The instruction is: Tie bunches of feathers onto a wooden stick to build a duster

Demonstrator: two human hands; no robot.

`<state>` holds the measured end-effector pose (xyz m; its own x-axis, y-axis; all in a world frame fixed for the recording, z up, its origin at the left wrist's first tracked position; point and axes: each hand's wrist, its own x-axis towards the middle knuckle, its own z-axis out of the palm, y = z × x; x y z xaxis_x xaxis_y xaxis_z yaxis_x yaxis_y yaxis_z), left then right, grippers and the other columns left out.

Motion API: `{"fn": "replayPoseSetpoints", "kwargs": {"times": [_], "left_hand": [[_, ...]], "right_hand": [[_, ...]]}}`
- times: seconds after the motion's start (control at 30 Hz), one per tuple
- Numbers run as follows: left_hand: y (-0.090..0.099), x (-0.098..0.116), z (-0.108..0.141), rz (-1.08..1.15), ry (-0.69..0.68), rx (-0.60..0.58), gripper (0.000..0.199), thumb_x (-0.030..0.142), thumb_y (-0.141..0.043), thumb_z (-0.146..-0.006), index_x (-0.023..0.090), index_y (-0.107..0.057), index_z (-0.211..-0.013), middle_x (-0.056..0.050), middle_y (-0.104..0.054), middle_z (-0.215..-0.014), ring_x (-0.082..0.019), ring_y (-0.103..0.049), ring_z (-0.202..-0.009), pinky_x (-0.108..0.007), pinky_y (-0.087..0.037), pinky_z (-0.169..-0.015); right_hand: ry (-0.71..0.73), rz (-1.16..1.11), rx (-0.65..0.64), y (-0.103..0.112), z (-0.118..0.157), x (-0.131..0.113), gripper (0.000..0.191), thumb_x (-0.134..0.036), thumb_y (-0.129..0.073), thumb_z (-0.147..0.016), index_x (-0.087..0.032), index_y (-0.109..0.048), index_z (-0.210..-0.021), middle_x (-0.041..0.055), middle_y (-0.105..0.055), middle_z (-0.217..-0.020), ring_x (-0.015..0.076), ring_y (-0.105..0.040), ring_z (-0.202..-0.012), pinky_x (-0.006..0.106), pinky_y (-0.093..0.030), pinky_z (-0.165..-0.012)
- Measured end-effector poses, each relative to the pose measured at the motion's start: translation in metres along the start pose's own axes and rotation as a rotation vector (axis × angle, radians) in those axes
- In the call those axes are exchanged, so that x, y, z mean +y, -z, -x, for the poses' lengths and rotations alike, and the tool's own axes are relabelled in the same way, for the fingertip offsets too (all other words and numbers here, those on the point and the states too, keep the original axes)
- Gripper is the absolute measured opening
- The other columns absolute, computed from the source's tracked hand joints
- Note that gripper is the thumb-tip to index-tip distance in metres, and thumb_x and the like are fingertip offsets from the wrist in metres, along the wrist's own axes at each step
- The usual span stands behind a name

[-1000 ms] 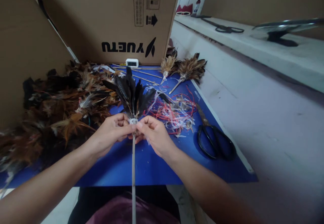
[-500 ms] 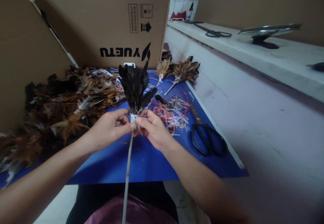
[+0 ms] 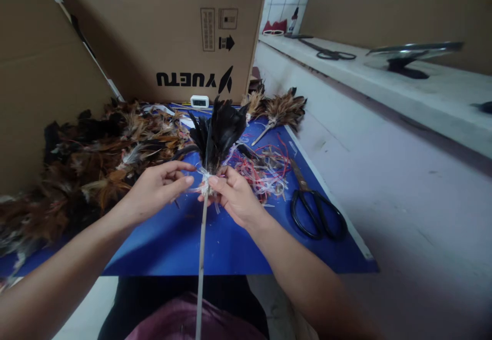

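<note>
My right hand [image 3: 236, 196] pinches a feather duster at its white binding [image 3: 206, 182], where dark feathers [image 3: 223, 132] meet a thin stick [image 3: 202, 258]. The feathers point away from me, and the stick runs down towards my lap. Just left of the binding is my left hand [image 3: 159, 189], with thumb and forefinger apart and nothing visible between them. Loose white strip ends stick out of the binding close to its fingertips; whether they touch, I cannot tell.
Brown and black feather bundles [image 3: 96, 171] pile up on the left. Black-handled scissors [image 3: 317, 209] lie right of red and white scraps [image 3: 265, 171]. Finished-looking dusters [image 3: 284, 107], a small white digital display [image 3: 199, 102] and a cardboard box [image 3: 169, 27] stand behind. A ledge [image 3: 423, 89] runs along the right.
My left hand has come away from the binding to the left, its fingers parting. The duster has turned, and loose strip ends now show at its binding. My right hand keeps its pinch.
</note>
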<state>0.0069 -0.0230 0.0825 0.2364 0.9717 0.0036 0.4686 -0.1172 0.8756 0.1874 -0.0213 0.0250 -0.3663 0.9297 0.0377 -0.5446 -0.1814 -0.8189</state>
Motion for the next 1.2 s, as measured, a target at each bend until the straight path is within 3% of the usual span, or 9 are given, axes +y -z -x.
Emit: {"fn": "replayPoseSetpoints", "kwargs": {"times": [0.1,0.23,0.4,0.53,0.7,0.83,0.97,1.2], "left_hand": [[0.0,-0.005,0.004,0.044,0.028,0.035,0.044,0.049,-0.061,-0.081,0.018,-0.063,-0.112,0.003,-0.053,-0.055,-0.009,-0.045,-0.044,-0.018,-0.034,-0.038],[-0.008,-0.008,0.008,0.022,0.081,-0.05,0.054,0.048,-0.072,-0.071,0.019,-0.062,-0.116,0.0,-0.064,-0.063,-0.013,-0.055,-0.045,-0.02,-0.04,-0.036],[-0.01,-0.013,0.01,-0.057,-0.039,-0.037,0.029,0.042,-0.065,-0.079,0.017,-0.072,-0.091,0.0,-0.06,-0.053,-0.011,-0.054,-0.043,-0.019,-0.043,-0.039],[-0.003,-0.016,0.011,-0.06,-0.113,0.026,0.022,0.038,-0.064,-0.081,0.018,-0.075,-0.083,-0.001,-0.061,-0.053,-0.009,-0.053,-0.043,-0.017,-0.042,-0.041],[-0.01,-0.018,0.011,0.219,-0.115,0.129,0.014,0.032,-0.07,-0.077,0.018,-0.072,-0.078,-0.001,-0.063,-0.067,-0.009,-0.056,-0.049,-0.019,-0.045,-0.041],[-0.026,-0.022,0.01,0.577,-0.047,0.11,0.011,0.029,-0.069,-0.079,0.019,-0.071,-0.084,-0.004,-0.065,-0.083,-0.011,-0.06,-0.059,-0.018,-0.046,-0.043],[-0.036,-0.026,0.01,0.842,0.038,0.117,0.01,0.026,-0.07,-0.078,0.017,-0.067,-0.075,-0.003,-0.066,-0.09,-0.008,-0.057,-0.061,-0.015,-0.042,-0.043],[-0.044,-0.034,0.009,0.973,0.077,0.165,0.011,0.025,-0.073,-0.076,0.016,-0.068,-0.076,-0.003,-0.063,-0.082,-0.009,-0.058,-0.065,-0.017,-0.047,-0.052]], "right_hand": [[-0.005,-0.009,-0.005,0.0,0.0,0.0,0.034,-0.035,-0.072,-0.076,-0.021,-0.043,-0.087,-0.0021,-0.068,-0.074,0.0127,-0.068,-0.062,0.023,-0.054,-0.056],[0.006,-0.018,0.013,0.002,-0.001,0.003,0.032,-0.034,-0.072,-0.076,-0.022,-0.045,-0.088,-0.0034,-0.067,-0.073,0.0104,-0.065,-0.06,0.022,-0.054,-0.055],[0.002,0.007,0.008,0.003,-0.001,0.003,0.031,-0.035,-0.07,-0.078,-0.022,-0.044,-0.088,-0.003,-0.067,-0.073,0.0109,-0.065,-0.06,0.023,-0.054,-0.057],[-0.013,0.001,-0.01,0.003,-0.001,0.002,0.031,-0.034,-0.069,-0.079,-0.021,-0.042,-0.087,-0.0023,-0.067,-0.071,0.0116,-0.067,-0.06,0.023,-0.054,-0.057],[-0.031,-0.012,-0.017,0.003,-0.001,0.002,0.031,-0.033,-0.069,-0.079,-0.021,-0.042,-0.086,-0.0012,-0.068,-0.071,0.0124,-0.068,-0.062,0.022,-0.054,-0.057],[-0.03,-0.012,-0.026,0.003,-0.002,0.005,0.029,-0.032,-0.069,-0.08,-0.02,-0.043,-0.088,-0.0007,-0.069,-0.072,0.0115,-0.067,-0.06,0.022,-0.054,-0.055],[-0.034,-0.005,-0.037,0.003,-0.002,0.008,0.031,-0.034,-0.069,-0.079,-0.02,-0.043,-0.089,-0.0002,-0.069,-0.072,0.0121,-0.066,-0.058,0.023,-0.054,-0.055],[-0.057,-0.003,-0.034,0.003,-0.002,0.012,0.034,-0.036,-0.07,-0.078,-0.021,-0.042,-0.091,0.0003,-0.069,-0.073,0.0123,-0.065,-0.057,0.024,-0.054,-0.054]]}}
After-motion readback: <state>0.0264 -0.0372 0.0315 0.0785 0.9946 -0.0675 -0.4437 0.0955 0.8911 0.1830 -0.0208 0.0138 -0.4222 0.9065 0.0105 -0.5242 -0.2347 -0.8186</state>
